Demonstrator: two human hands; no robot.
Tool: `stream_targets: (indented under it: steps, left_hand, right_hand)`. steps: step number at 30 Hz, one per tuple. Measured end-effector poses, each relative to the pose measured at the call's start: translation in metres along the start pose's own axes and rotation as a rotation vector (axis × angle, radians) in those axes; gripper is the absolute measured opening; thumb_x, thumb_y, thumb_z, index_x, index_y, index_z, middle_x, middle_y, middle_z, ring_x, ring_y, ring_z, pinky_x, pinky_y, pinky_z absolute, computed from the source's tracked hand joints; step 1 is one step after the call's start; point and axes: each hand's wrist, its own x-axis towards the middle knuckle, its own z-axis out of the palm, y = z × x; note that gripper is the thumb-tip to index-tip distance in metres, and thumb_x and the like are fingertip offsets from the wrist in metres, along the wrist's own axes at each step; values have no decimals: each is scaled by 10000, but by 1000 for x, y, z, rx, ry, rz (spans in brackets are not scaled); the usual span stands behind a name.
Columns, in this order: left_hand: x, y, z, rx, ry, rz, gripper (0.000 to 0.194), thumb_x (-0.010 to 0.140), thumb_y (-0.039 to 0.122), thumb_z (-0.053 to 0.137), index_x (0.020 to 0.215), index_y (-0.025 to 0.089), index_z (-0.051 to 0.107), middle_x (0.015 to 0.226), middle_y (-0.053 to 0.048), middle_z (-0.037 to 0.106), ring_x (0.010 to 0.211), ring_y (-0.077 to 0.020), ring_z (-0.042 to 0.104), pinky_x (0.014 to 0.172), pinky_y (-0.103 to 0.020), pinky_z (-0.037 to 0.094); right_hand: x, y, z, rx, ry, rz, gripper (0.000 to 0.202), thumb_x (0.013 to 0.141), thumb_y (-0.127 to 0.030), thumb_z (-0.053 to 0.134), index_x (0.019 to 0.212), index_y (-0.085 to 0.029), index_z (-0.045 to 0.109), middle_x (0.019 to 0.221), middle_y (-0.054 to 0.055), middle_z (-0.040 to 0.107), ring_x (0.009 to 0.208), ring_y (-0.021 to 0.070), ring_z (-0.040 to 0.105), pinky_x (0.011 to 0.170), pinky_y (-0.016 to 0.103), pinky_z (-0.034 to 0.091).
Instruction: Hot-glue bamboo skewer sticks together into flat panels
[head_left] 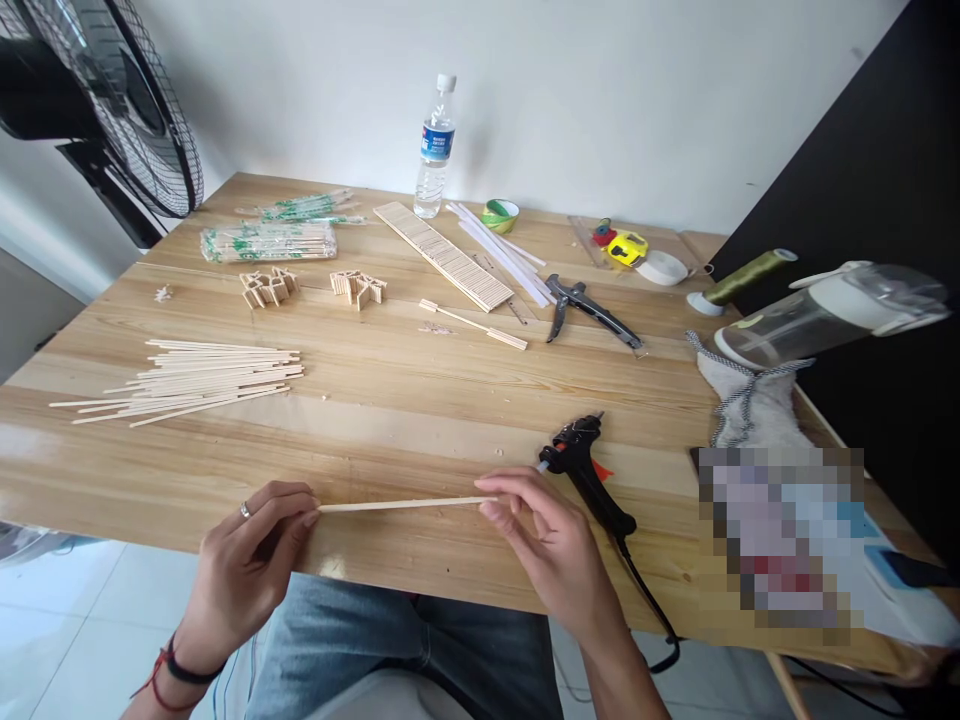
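Observation:
A thin wooden stick (401,504) spans the gap between my two hands, low over the table's front edge. My left hand (259,545) pinches its left end, with a ring on one finger. At the other end, the thumb and fingers of my right hand (544,535) close on the stick's tip. Just beyond my right hand lies a black hot glue gun (589,470), its nozzle pointing away. Left of centre, a loose pile of similar wooden sticks (202,380) is spread on the wood.
Small stick assemblies (270,287), a slatted wooden panel (442,255) and a stick with blocks at its ends (472,325) lie farther back. Cutters (592,310), a water bottle (435,150), a tape measure (626,248) and a clear jug (817,310) stand around. A fan (142,100) is at left.

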Motion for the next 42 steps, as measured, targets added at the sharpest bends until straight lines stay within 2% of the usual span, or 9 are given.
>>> stream_targets:
  steps: [3, 6, 12, 22, 28, 34, 39, 42]
  left_hand:
    - [1, 0, 0, -3, 2, 7, 157, 986, 106, 618, 961, 220, 724, 945, -30, 775, 843, -149, 758, 765, -223, 584]
    - [0, -1, -1, -11, -3, 14, 166, 984, 91, 614, 965, 219, 718, 949, -25, 769, 844, -141, 754, 768, -215, 578]
    - [-3, -2, -1, 10, -13, 31, 186, 989, 67, 605, 992, 220, 711, 971, -24, 762, 870, -129, 750, 785, -203, 569]
    - [-2, 2, 1, 36, 14, 60, 201, 993, 54, 592, 975, 224, 699, 926, -14, 758, 807, -121, 738, 728, -204, 561]
    - [-3, 0, 2, 47, 4, 41, 177, 999, 70, 596, 1003, 219, 693, 961, -20, 759, 849, -126, 746, 780, -206, 563]
    - [-4, -1, 3, 64, 2, 35, 160, 1006, 92, 592, 1012, 218, 690, 966, -17, 764, 865, -131, 756, 783, -202, 562]
    - [-5, -4, 4, 64, -11, 46, 164, 1011, 88, 593, 1024, 218, 691, 988, -17, 764, 861, -124, 751, 792, -197, 553]
    - [-5, -5, 5, 66, -23, 37, 162, 1022, 91, 580, 1023, 216, 683, 992, -20, 759, 878, -126, 744, 802, -199, 545]
  right_hand:
    - [5, -4, 2, -48, -89, -86, 134, 998, -379, 723, 981, -264, 790, 989, 75, 783, 952, 259, 728, 836, 383, 588]
    - [6, -3, 3, -44, -95, -112, 120, 1015, -314, 702, 925, -257, 756, 922, 52, 759, 904, 242, 713, 812, 366, 564]
    - [6, -1, 5, -31, -118, -121, 115, 1018, -247, 688, 908, -248, 722, 913, 38, 739, 901, 225, 686, 817, 349, 532]
    - [4, -2, 8, 0, -107, -87, 138, 1027, -293, 663, 906, -244, 708, 928, 68, 720, 913, 249, 679, 822, 390, 547]
    - [2, -2, 4, 13, -150, -10, 120, 1022, -323, 669, 957, -244, 732, 982, 69, 718, 925, 235, 681, 811, 356, 553]
    - [3, -7, 0, 19, -203, 24, 168, 1028, -311, 635, 1180, -264, 689, 1111, 67, 709, 1001, 228, 690, 865, 349, 561]
    - [8, -14, 10, -28, -200, -94, 50, 990, -245, 695, 1023, -250, 732, 1019, 60, 728, 1004, 241, 690, 896, 367, 547]
    - [9, -14, 16, -16, -175, -123, 70, 1008, -236, 675, 968, -244, 732, 955, 54, 724, 951, 237, 688, 858, 364, 544]
